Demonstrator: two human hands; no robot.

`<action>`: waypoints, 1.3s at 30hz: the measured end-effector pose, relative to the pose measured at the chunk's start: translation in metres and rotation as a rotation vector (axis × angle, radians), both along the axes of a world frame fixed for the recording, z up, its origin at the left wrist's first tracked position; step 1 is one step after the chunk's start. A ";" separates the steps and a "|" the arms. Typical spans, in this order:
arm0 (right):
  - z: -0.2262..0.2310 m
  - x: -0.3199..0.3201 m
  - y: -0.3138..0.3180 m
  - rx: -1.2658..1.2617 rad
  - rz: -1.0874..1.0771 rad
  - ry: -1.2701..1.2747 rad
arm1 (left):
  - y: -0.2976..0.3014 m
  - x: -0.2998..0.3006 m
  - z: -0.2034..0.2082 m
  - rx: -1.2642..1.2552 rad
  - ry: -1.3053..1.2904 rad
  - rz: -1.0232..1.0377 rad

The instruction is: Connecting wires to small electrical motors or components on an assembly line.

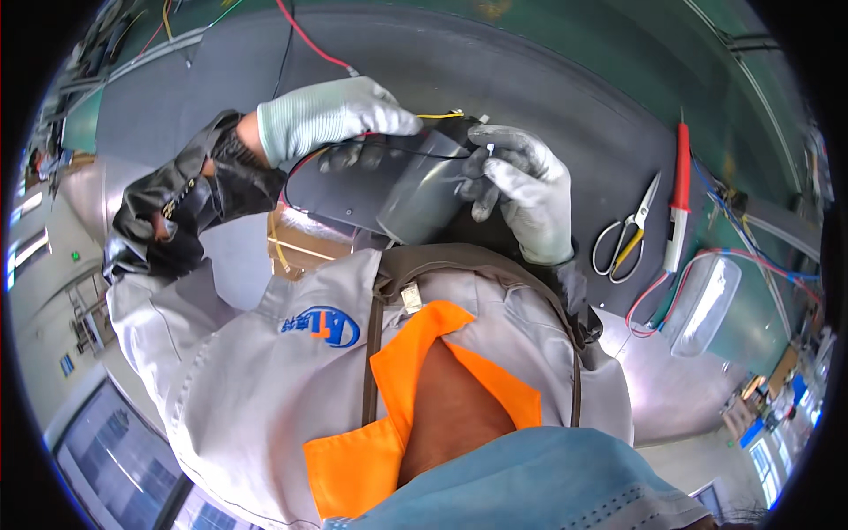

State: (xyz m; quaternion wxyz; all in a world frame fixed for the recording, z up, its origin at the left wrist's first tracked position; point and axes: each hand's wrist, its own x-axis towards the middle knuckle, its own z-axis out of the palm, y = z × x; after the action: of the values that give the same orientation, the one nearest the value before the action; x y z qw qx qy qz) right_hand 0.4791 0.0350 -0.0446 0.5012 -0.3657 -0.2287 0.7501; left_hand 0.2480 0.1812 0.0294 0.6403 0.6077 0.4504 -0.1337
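Observation:
My left hand (pixel 353 113), in a white-grey glove, is closed around a bundle of thin wires. A yellow wire (pixel 439 116) comes out past its fingertips, and a black wire (pixel 431 152) stretches from below it to my right hand. In its pinched fingers my right hand (pixel 527 185), gloved the same way, grips that black wire near a small white tip (pixel 491 150). Between and below the hands lies a grey, shiny cylinder-like part (pixel 417 199). Its far end is partly hidden, so its kind cannot be told.
On the dark mat (pixel 353 44) to the right lie scissors (pixel 632 234) with a yellow mark and a red-and-white pen-like tool (pixel 680 190) with a lead. Beyond them is a clear plastic tray (pixel 707 307). A red cable (pixel 314 40) crosses at top left; a cardboard box (pixel 305 240) sits below.

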 end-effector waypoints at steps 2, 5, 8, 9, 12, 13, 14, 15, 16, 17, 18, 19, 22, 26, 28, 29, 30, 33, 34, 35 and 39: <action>-0.006 -0.016 -0.003 0.311 -0.079 -0.484 | -0.001 -0.005 0.000 -0.032 0.013 0.031; -0.012 -0.020 0.003 0.712 -0.038 -0.931 | -0.001 -0.010 -0.002 -0.133 0.060 0.043; -0.018 -0.019 0.009 1.203 0.152 -1.321 | -0.016 -0.010 -0.005 -0.108 0.050 0.118; -0.020 -0.021 0.009 1.219 0.133 -1.334 | -0.020 -0.009 -0.007 -0.094 0.047 0.153; -0.022 -0.025 0.008 1.245 0.093 -1.357 | -0.023 -0.008 -0.017 -0.028 0.092 0.096; -0.020 -0.026 0.009 1.271 0.085 -1.376 | -0.022 -0.005 -0.017 0.005 0.114 0.063; -0.019 -0.026 0.010 1.298 0.076 -1.394 | -0.020 -0.004 -0.016 0.002 0.115 0.061; -0.019 -0.027 0.010 1.326 0.066 -1.410 | -0.016 -0.003 -0.014 0.026 0.177 0.027; -0.019 -0.028 0.010 1.324 0.066 -1.407 | -0.013 -0.002 -0.010 0.050 0.240 -0.006; -0.020 -0.028 0.010 1.324 0.080 -1.417 | -0.011 0.000 -0.008 0.075 0.303 -0.040; -0.022 -0.028 0.010 1.326 0.094 -1.425 | -0.011 -0.004 -0.012 0.075 0.308 -0.038; -0.021 -0.028 0.010 1.330 0.108 -1.430 | -0.014 -0.012 -0.017 0.028 0.171 0.001; -0.015 -0.027 0.011 1.316 0.122 -1.425 | -0.022 -0.018 -0.029 -0.065 -0.103 0.068; -0.010 -0.022 0.021 1.237 0.019 -1.336 | -0.040 0.012 -0.036 0.086 0.058 0.492; -0.014 -0.020 0.022 1.205 -0.031 -1.291 | -0.048 0.017 -0.048 0.120 -0.047 0.641; -0.015 -0.023 0.023 0.920 -0.091 -1.026 | -0.050 0.018 -0.050 0.137 -0.101 0.713; -0.015 -0.025 0.023 0.637 -0.145 -0.758 | -0.053 0.021 -0.051 0.134 -0.098 0.705; -0.004 -0.024 0.032 0.262 -0.205 -0.428 | -0.063 0.030 -0.051 0.197 -0.182 0.767; 0.003 -0.021 0.038 0.165 -0.198 -0.359 | -0.064 0.030 -0.053 0.194 -0.180 0.762; 0.007 -0.020 0.040 0.070 -0.190 -0.290 | -0.066 0.030 -0.056 0.224 -0.199 0.753; 0.005 -0.023 0.038 0.065 -0.230 -0.265 | -0.068 0.028 -0.067 0.318 -0.269 0.708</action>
State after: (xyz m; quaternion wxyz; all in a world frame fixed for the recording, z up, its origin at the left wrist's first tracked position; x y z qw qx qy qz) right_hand 0.4563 0.0729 -0.0400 0.5608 -0.4690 -0.2735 0.6251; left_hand 0.2764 0.1131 -0.0377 0.5981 0.5186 0.5590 0.2465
